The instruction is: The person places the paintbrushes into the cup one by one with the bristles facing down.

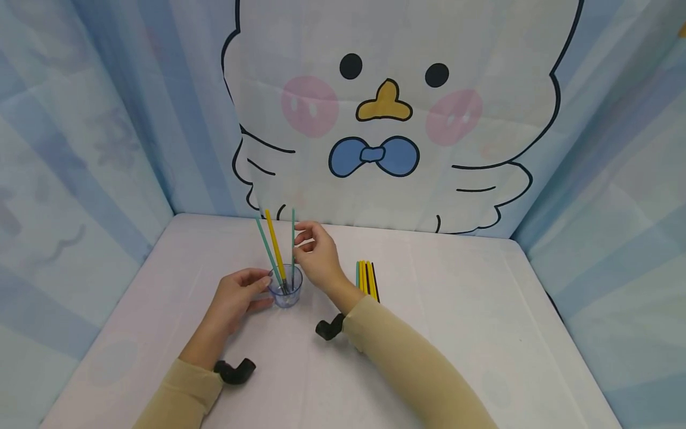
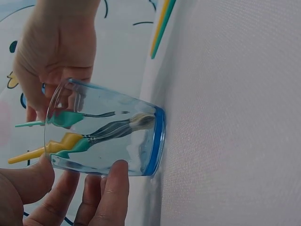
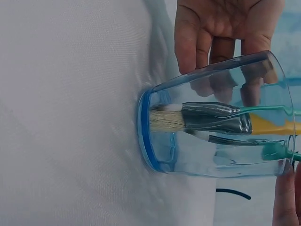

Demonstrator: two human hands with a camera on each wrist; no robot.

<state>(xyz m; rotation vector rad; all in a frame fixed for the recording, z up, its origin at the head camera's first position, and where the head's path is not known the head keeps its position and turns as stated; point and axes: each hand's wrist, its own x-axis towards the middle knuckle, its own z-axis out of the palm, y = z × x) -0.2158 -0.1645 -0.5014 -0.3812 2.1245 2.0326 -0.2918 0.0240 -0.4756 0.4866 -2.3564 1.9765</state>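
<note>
A pale blue fabric backdrop (image 1: 386,196) printed with a white cartoon character wearing a blue bow tie stands behind a white tabletop (image 1: 455,333). A person in tan sleeves (image 1: 423,369) reaches in. The right hand (image 1: 320,256) pinches the upright handle of a teal paintbrush (image 1: 293,223), which stands in a clear blue-tinted cup (image 1: 286,301) on the tabletop. The left hand (image 1: 239,292) grasps the cup's side, thumb near the rim. A yellow paintbrush (image 1: 274,238) and a second teal paintbrush (image 1: 263,237) lean leftward inside, bristles down. Beside the right forearm, partly hidden, lies a row of slender teal, yellow and black handles (image 1: 363,275).
</note>
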